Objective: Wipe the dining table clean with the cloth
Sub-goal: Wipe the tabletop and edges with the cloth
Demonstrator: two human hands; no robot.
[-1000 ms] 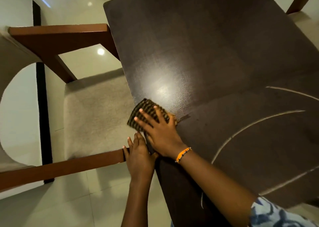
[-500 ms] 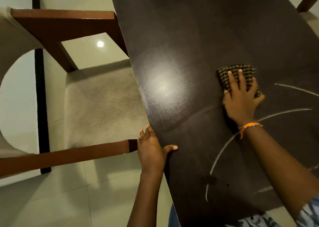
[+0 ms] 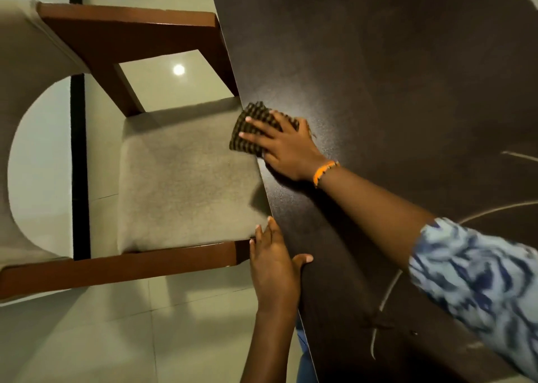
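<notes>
The dark brown dining table [image 3: 393, 77] fills the right half of the view. A folded checked cloth [image 3: 247, 126] lies at the table's left edge, partly hanging over it. My right hand [image 3: 285, 147], with an orange wristband, presses flat on the cloth with fingers spread. My left hand [image 3: 273, 266] rests against the table's left edge nearer to me, thumb on the tabletop, holding nothing. Pale curved streaks [image 3: 387, 298] mark the table surface at the lower right.
A wooden chair with a beige cushioned seat [image 3: 180, 179] stands tucked against the table's left edge, its brown armrest [image 3: 116, 269] just left of my left hand. Glossy pale floor tiles [image 3: 116, 339] lie below and around it.
My right hand has swept the cloth from the middle right of the table back to the left edge. My left hand stays at the edge.
</notes>
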